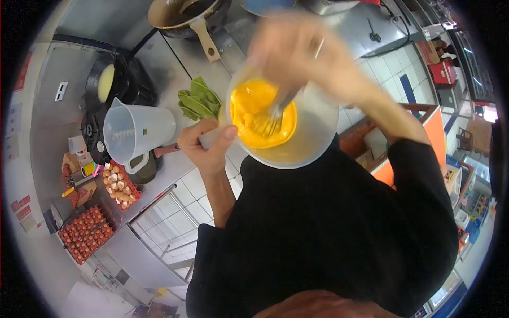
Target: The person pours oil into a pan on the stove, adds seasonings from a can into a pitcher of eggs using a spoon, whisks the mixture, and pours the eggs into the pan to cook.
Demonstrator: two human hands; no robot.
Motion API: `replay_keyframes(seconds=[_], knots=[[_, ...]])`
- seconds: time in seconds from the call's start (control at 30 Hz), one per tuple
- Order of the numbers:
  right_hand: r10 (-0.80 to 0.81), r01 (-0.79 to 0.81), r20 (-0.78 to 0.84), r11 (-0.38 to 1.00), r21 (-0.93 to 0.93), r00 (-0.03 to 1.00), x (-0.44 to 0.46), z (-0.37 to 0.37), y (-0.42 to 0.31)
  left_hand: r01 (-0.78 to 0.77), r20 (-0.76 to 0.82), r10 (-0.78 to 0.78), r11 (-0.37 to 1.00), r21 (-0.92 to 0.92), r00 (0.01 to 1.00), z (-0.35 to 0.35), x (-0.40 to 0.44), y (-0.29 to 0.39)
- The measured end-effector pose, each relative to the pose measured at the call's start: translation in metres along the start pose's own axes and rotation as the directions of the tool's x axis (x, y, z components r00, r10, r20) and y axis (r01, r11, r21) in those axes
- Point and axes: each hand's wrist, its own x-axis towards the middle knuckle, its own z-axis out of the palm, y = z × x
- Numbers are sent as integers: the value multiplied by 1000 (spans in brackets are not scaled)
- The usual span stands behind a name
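Note:
A large translucent bowl [318, 124] is tilted in front of my body, with bright yellow beaten egg [260, 139] pooled on its left side. My left hand [208, 146] grips the bowl by its left edge, thumb over the rim. Above the bowl, my right hand [297, 50] is blurred by motion and closed around the handle of a whisk [273, 123], whose wires dip into the egg. Green leaves [199, 99] lie on the steel counter just left of the bowl.
A measuring jug [140, 129] stands left, near a tray of eggshells [120, 185] and a stacked egg tray [87, 233]. A pan [183, 15] with a wooden handle sits at the top. Scissors [374, 33] lie at upper right. An orange-sided counter [433, 135] is at right.

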Motion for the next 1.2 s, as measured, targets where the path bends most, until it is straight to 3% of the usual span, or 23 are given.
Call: replay_keyframes(seconds=[0.07,0.1,0.17,0.23,0.27,0.33,0.43,0.53,0.57,0.6,0.67,0.73,0.77,0.9,0.97,1.1,1.13,1.2], knots=[[-39,43,40,995,-92,998,-5,7,21,54,-61,-58,996,-68,996,2,-3,8],[-98,117,110,976,-185,989,-2,8,32,5,-28,-6,999,-35,1000,-1,-1,7],[-303,315,85,921,-229,949,3,-16,23,-73,55,73,997,5,996,-1,-1,2],[-241,236,-7,954,-186,970,-8,-8,22,-16,-69,12,998,-58,998,6,-7,5],[-90,81,-75,990,-112,993,-22,11,20,-12,-112,4,997,-72,994,7,-3,7],[50,6,351,987,-158,935,-14,2,15,9,-164,-24,996,-86,986,5,0,9],[-261,214,192,948,234,946,1,-43,42,59,-72,-65,995,-82,995,-2,-5,4],[108,-79,162,981,-175,981,-12,1,12,-17,-21,17,1000,-19,1000,5,-1,12],[142,-64,356,973,-222,924,-11,0,3,-30,-23,29,999,-13,999,8,1,12],[-32,41,212,998,-40,977,-3,-22,9,-42,-24,41,999,-6,999,10,2,11],[-154,156,-44,987,48,987,-8,-20,31,-1,-29,1,1000,-2,1000,1,0,12],[-101,114,135,989,-91,986,-7,-2,32,-43,9,43,999,12,999,-1,4,14],[4,48,361,990,-135,933,-9,2,25,-37,-8,37,999,0,999,2,5,13],[34,-4,399,997,-76,916,-11,4,19,42,-113,-47,998,-44,992,7,4,16],[21,3,415,998,-58,910,-4,-4,12,68,-52,-69,997,-23,996,1,5,16],[-25,15,29,952,305,999,17,-29,15,33,-133,-32,999,1,991,7,4,23],[171,-195,263,979,65,950,11,-18,30,-7,-101,11,999,45,995,4,5,19],[110,-135,301,989,62,947,18,-18,-1,12,-82,-5,997,80,997,2,7,19]])
